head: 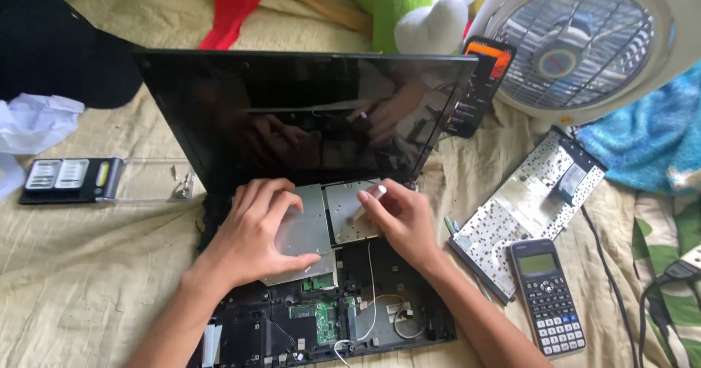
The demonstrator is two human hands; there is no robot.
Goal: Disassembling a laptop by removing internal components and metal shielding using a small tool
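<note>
An opened laptop (307, 112) lies on a bed sheet, its dark screen tilted up and its base stripped, showing green circuit boards (325, 320) and white wires. My left hand (255, 233) rests flat on a silver metal plate (307, 229) inside the base, fingers curled over its edge. My right hand (398, 218) pinches the neighbouring silver drive-like plate (347, 218) with thumb and fingers. Both hands sit close together just below the screen's hinge.
A removed keyboard (529, 207) lies face down at right, with a black calculator (548, 295) beside it. A screwdriver bit case (73, 178) with loose screws sits at left. A white fan (591, 39), a phone (482, 83), a green plush toy (409, 6) and cables (657, 288) surround the laptop.
</note>
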